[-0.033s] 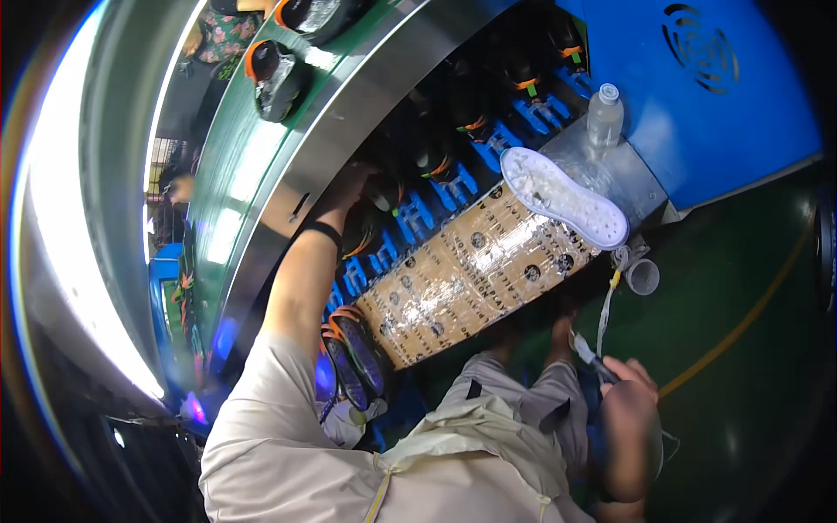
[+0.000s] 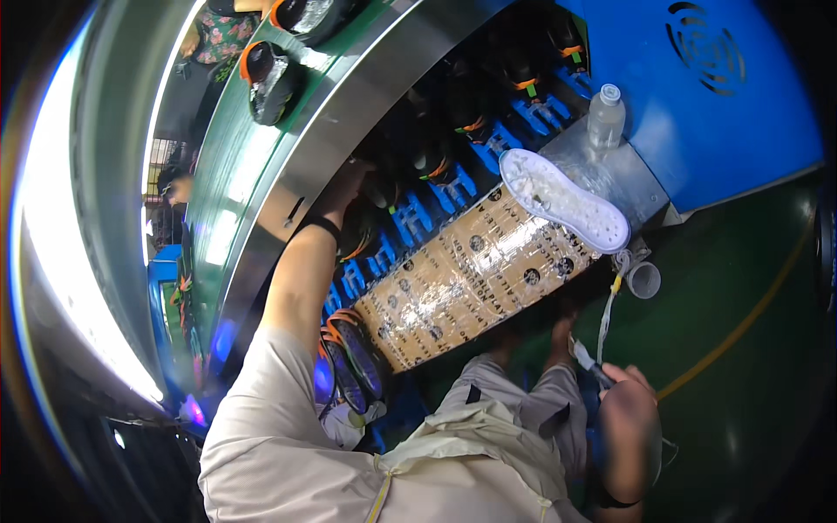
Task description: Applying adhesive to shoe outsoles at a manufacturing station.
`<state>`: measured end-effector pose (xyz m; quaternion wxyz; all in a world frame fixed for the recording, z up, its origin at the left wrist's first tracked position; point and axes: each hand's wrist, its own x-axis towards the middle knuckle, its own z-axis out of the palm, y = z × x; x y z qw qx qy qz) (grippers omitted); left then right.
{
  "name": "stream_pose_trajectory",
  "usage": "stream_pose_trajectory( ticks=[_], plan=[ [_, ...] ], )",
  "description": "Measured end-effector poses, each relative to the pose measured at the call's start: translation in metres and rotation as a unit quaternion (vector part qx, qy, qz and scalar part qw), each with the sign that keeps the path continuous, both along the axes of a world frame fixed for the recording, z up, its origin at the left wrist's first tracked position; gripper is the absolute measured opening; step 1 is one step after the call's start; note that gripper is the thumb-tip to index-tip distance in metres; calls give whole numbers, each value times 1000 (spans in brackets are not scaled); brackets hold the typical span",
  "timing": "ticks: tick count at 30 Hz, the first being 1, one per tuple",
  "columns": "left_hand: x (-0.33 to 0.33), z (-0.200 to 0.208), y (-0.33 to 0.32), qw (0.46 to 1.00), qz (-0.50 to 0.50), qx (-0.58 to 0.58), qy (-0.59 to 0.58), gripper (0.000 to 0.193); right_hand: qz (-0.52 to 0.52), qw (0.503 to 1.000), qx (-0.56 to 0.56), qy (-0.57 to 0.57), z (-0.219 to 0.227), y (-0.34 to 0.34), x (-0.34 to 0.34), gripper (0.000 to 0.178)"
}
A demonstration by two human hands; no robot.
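In the shade under the conveyor's edge, my left hand (image 2: 347, 190) reaches in among dark shoes with orange trim. Its fingers are too dark to make out, and the nearest dark shoe (image 2: 380, 188) is right beside it. Low on the right, my right hand (image 2: 629, 408) is closed around a slim tool with a dark handle and a whitish end (image 2: 593, 364). What kind of tool it is, I cannot tell. A pair of dark shoes with orange collars (image 2: 356, 357) sits below my left forearm, beside the end of a taped brown board (image 2: 471, 270).
Blue holders (image 2: 452, 192) carry a row of shoes. On the bench lie a white sole-shaped tray (image 2: 567, 200) with pale bits and a clear bottle (image 2: 605, 122). A cup (image 2: 643, 280) hangs at its corner. Shoes ride the green conveyor (image 2: 253, 166); a blue machine (image 2: 697, 113) stands right.
The shoes on the green conveyor have shifted very slightly toward the lower left. Both of my hands stay almost in the same place.
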<state>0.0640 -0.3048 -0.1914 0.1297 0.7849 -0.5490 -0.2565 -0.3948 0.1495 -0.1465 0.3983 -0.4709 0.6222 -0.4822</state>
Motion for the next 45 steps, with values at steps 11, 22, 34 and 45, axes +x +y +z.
stream_pose_trajectory(
  ticks=[11,22,34,45],
  plan=[
    [69,-89,-67,963,83,-82,244,29,2,997,74,-6,-24,-18,11,38],
    [71,6,84,979,140,-1,147,39,71,997,-28,-12,16,-62,31,34],
    [23,-18,82,938,-193,-145,-247,97,175,983,-55,-23,14,-85,54,32],
    [-27,-148,-19,962,-73,-216,-152,67,72,996,47,-20,-48,-16,38,32]
  ],
)
